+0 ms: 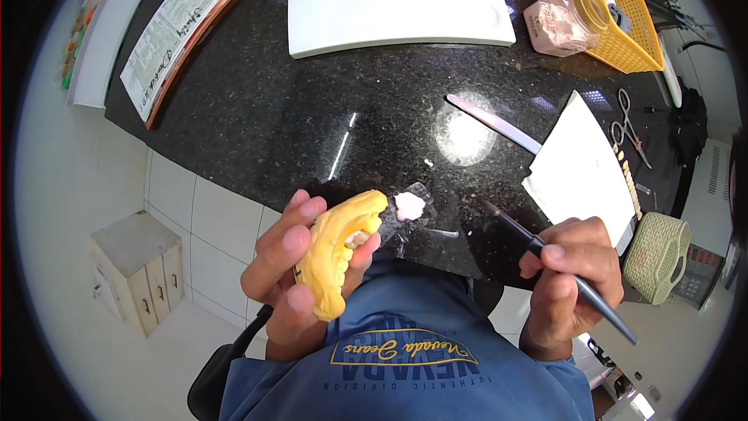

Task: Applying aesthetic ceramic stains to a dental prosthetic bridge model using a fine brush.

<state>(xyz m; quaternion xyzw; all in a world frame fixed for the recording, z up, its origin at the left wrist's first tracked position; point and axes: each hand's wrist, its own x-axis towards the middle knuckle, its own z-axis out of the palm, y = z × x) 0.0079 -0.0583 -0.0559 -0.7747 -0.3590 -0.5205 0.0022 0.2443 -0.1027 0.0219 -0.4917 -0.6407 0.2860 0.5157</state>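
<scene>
Keep left hand (292, 265) clamped firm on yellow mould (336, 245); steady brush (557, 269) pinched in right hand (569, 284); approach pink blob (408, 205) slowly.

**One camera, worn on my head**

It looks steeply down over my chest at the black bench (312, 125), close in. My left hand (292, 265) and right hand (569, 277) enter from the lower edge; the bench's far edge curves along the top.
</scene>
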